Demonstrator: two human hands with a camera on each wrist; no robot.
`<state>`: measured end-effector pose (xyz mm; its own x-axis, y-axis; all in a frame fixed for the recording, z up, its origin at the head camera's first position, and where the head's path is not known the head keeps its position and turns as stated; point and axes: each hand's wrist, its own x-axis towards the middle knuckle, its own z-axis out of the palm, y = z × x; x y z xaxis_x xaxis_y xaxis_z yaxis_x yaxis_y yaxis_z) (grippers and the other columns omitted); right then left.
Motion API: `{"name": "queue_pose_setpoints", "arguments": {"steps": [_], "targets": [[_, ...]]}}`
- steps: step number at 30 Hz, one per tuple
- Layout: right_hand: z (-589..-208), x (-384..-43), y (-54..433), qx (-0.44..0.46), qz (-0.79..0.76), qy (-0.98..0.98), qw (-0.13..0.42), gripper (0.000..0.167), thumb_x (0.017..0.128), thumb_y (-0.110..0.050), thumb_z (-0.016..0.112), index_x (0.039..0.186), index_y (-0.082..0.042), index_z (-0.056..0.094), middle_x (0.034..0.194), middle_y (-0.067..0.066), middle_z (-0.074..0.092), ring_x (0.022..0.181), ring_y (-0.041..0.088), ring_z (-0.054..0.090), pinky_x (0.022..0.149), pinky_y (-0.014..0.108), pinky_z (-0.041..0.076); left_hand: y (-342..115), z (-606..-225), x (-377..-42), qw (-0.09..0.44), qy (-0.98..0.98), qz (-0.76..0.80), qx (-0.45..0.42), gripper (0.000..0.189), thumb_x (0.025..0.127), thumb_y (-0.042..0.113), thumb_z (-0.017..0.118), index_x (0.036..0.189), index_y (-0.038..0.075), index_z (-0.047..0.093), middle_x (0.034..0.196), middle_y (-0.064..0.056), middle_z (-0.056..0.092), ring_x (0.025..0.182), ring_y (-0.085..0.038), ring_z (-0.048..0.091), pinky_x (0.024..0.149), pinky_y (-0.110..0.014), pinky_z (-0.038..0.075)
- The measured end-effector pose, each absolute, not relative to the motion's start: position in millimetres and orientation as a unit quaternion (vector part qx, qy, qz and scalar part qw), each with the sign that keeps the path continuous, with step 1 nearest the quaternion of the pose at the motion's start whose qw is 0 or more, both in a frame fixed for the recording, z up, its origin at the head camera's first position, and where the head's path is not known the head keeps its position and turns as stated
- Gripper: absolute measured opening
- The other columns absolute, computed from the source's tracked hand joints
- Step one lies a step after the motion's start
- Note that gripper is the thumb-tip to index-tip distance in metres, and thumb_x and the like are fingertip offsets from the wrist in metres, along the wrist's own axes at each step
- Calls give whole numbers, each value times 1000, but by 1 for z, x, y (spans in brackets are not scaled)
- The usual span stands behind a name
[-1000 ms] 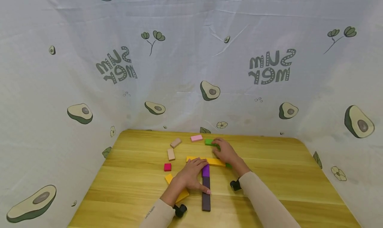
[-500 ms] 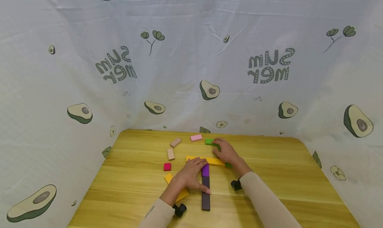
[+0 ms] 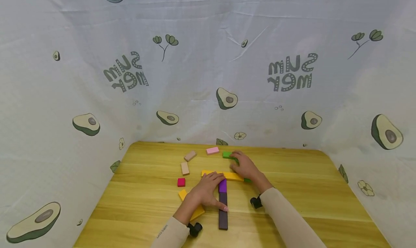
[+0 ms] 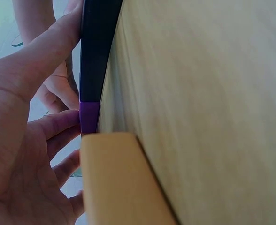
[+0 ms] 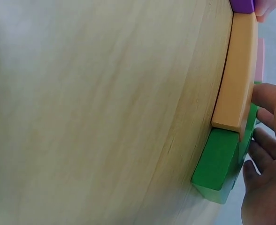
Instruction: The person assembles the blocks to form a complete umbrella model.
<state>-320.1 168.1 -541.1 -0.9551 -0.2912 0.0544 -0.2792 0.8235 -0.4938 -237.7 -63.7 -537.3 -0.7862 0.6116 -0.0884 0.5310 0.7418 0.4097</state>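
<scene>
In the head view my left hand reaches across a row of blocks, fingers extended. Its fingertips touch the purple block by the long yellow block; its thumb rests on the dark block. In the left wrist view, thumb and fingers are spread along the dark block. My right hand has its fingers bent around a green block, partly hidden under them. Another green block abuts the yellow block's end in the right wrist view.
A pink block, two beige blocks, and a red block lie along the far left side. More yellow blocks lie under my left forearm. A printed cloth hangs behind the wooden table.
</scene>
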Motion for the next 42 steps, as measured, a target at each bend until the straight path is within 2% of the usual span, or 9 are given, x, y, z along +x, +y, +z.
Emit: {"name": "queue_pose_setpoints", "arguments": {"steps": [13,22,29,42], "targets": [[-542,-317,168,-154,-265,952,12,50,96,-18,67,143,-1,57,157,23,43,142,48,44,116,64,38,-64,-539,-239,107,926,190,308,114,68,72,84,160,21,38,167,4,36,157,-23,28,128,-56,22],[-545,-303,181,-140,-302,943,8,69,97,-32,68,156,-4,43,165,20,33,152,46,32,122,65,27,-65,-541,-241,108,925,192,310,115,68,74,83,161,22,38,167,4,36,157,-23,27,128,-57,22],[-544,-286,195,-135,-289,948,20,86,92,-52,71,158,-7,39,166,21,31,151,47,31,119,69,29,-65,-539,-241,112,925,193,308,115,68,73,83,160,22,38,167,4,36,157,-24,27,128,-57,21],[-542,-279,206,-154,-249,956,32,89,94,-58,65,159,-4,37,166,21,32,151,48,32,118,69,31,-64,-538,-240,112,925,189,309,115,69,73,83,161,21,38,167,4,36,157,-25,27,128,-56,22]]}}
